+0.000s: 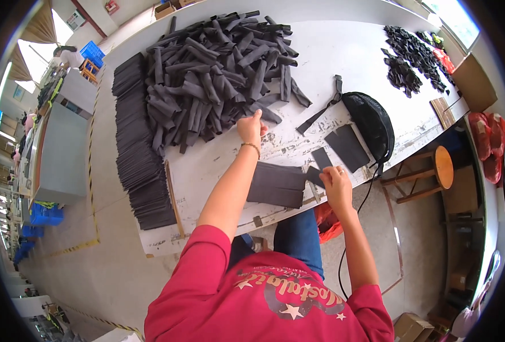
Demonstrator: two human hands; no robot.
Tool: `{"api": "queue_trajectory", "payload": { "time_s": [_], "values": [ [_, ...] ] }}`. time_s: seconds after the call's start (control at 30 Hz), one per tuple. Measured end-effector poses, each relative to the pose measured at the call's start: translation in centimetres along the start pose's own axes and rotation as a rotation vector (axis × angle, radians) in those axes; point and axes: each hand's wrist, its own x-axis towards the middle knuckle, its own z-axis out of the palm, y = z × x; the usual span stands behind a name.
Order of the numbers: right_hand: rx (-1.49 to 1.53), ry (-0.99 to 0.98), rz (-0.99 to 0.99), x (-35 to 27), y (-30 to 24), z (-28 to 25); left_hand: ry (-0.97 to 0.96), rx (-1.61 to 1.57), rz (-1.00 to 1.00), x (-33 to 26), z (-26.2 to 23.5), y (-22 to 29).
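At the near edge of a large heap of dark grey folded fabric strips is my left hand. Its fingers are curled beside a loose strip; whether anything is in them is hidden. My right hand pinches a small dark fabric piece over the table's front edge. Another small dark piece lies just beyond it. Between my arms, flat dark fabric pieces are laid out at the table edge. Right of them sits a dark rectangular stack.
A long row of stacked dark pieces lines the left of the white table. A black waist bag with a strap rests at right. Small black bits lie far right. A wooden stool stands beside the table.
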Motion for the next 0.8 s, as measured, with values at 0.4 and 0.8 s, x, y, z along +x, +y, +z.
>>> {"api": "queue_trajectory", "payload": {
  "time_s": [0.4, 0.8],
  "values": [
    [-0.706, -0.234, -0.517, -2.1, 2.0, 0.2, -0.274, -0.189, 0.215, -6.2, 1.3, -0.3],
    [-0.158, -0.076, -0.288, -1.3, 3.6, -1.0, -0.292, 0.154, 0.13, -10.4, 0.3, -1.4]
  ]
}}
